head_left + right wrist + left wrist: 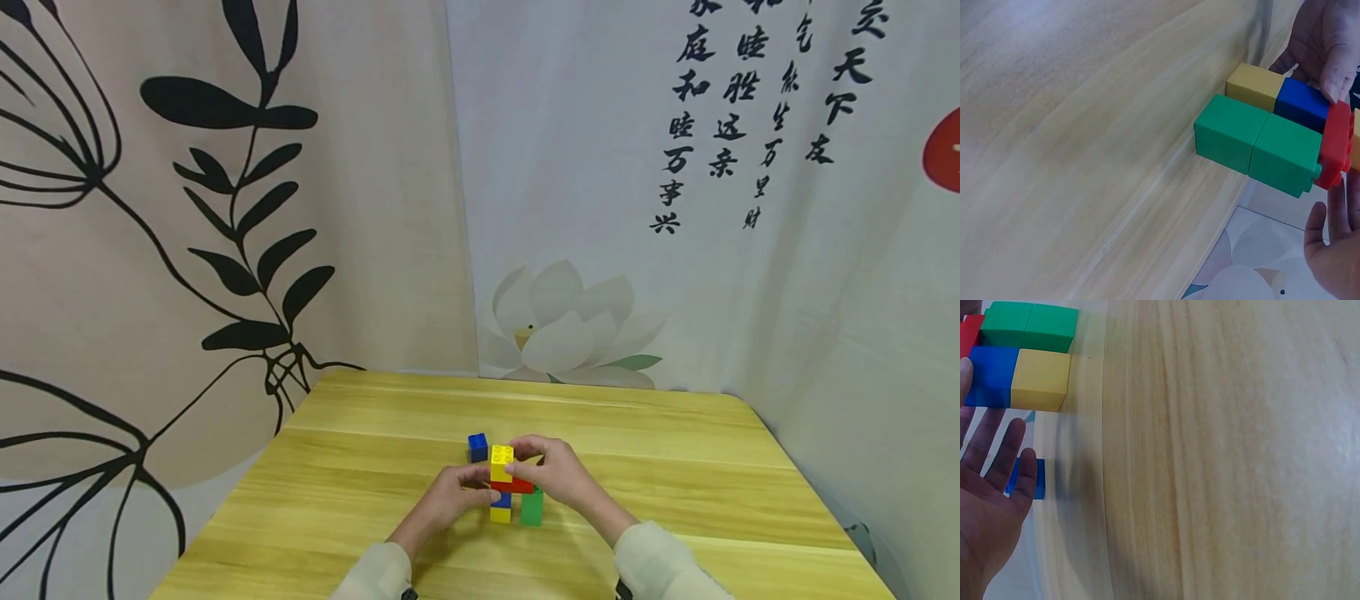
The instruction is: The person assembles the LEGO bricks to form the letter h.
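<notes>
A small stack of toy building bricks stands on the table before me. Its left column is a lower yellow brick point(1041, 380) under a blue brick point(994, 375); two green bricks point(1257, 147) make the right column. Across both columns lies a red brick point(1335, 144). The upper yellow brick point(502, 463) is at the red brick's left end, pinched by my right hand point(561, 472) between thumb and fingers. My left hand point(451, 497) holds the stack from the left, thumb on the blue brick near the red one, fingers partly hidden behind.
A loose blue brick point(477, 447) lies on the wooden table point(360, 467), behind and left of the stack. Beyond the table's far edge hangs a printed curtain point(390, 208) with plants, a flower and writing.
</notes>
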`<state>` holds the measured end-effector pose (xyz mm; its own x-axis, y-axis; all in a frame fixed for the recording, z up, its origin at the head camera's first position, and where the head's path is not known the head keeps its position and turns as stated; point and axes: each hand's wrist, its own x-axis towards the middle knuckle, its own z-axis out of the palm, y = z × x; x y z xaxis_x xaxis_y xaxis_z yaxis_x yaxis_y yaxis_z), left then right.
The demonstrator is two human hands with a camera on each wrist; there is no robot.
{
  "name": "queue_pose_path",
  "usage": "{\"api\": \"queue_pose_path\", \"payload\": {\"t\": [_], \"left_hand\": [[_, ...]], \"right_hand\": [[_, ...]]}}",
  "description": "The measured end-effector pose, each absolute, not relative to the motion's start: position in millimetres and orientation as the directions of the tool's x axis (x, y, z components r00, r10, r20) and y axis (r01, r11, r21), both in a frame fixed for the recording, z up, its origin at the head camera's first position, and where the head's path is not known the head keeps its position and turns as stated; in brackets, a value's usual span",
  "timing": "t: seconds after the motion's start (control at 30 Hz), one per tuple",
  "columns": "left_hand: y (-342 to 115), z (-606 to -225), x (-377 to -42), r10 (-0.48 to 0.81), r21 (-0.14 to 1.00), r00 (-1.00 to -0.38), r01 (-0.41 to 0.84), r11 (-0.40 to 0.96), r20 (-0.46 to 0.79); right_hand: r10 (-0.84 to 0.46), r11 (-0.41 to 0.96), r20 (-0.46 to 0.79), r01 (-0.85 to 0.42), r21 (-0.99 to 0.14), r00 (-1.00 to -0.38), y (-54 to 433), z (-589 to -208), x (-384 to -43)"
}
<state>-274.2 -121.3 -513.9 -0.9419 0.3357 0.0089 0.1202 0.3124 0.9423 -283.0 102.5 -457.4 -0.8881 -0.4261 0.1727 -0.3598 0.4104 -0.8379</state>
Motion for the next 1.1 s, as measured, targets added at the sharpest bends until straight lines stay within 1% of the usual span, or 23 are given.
{"api": "queue_pose_path", "payload": {"t": [0.2, 0.47, 0.83, 1.1], "left_hand": [[-119.9, -514.8, -273.7, 0.332, 0.946, -0.943, 0.118, 0.301, 0.013], [-117.9, -515.8, -272.6, 0.329, 0.945, -0.944, 0.133, 0.3, 0.029], [-117.3, -514.6, -272.2, 0.332, 0.955, -0.943, 0.119, 0.273, 0.023], [-117.9, -515.6, -272.9, 0.341, 0.954, -0.939, 0.135, 0.269, 0.036]], "right_hand": [[-0.406, 0.419, 0.173, -0.351, -0.837, -0.897, 101.0, -460.1, -282.9], [-0.412, 0.452, 0.192, -0.383, -0.805, -0.891, 100.8, -459.5, -282.8], [-0.389, 0.435, 0.194, -0.365, -0.823, -0.901, 103.5, -463.7, -279.6], [-0.418, 0.469, 0.204, -0.403, -0.786, -0.885, 102.9, -461.5, -282.3]]}}
